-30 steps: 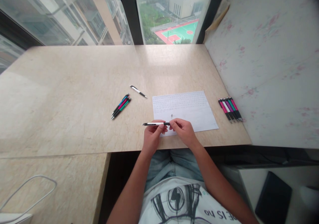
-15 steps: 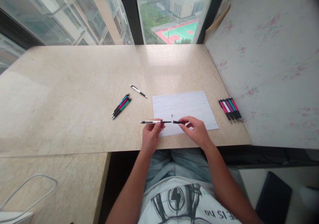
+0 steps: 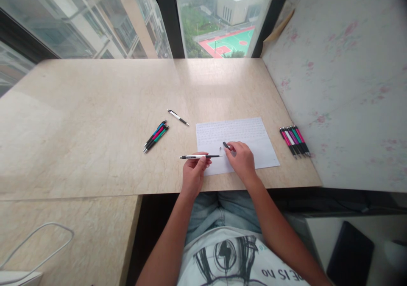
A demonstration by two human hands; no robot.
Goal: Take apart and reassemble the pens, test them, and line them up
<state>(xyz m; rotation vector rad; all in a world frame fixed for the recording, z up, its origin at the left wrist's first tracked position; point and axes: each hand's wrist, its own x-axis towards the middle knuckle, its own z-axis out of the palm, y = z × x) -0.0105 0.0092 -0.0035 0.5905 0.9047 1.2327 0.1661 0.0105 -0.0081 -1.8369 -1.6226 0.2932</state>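
My left hand [image 3: 194, 171] pinches a white pen barrel [image 3: 191, 156] level above the paper's left edge, its dark refill [image 3: 213, 156] bared and pointing right. Between the fingertips of my right hand [image 3: 241, 158] is a black pen grip [image 3: 225, 145], apart from the barrel and tilted over the paper. A tiny metal pen tip [image 3: 220, 148] stands on the lined sheet of paper [image 3: 248, 135] just left of that grip. Beyond my left hand lies a whole white and black pen [image 3: 178, 117].
To the left, a small group of coloured pens [image 3: 155, 136] lies on the desk [image 3: 95, 120]. Several more pens [image 3: 294, 141] are lined up at the right beside the patterned wall [image 3: 343, 86]. A white cable [image 3: 51, 224] loops at the lower left. Windows [image 3: 222, 23] stand behind the desk.
My right hand has moved the black grip off the end of the refill, slightly up and forward, turning it at a slant. My left hand holds the barrel almost where it was.
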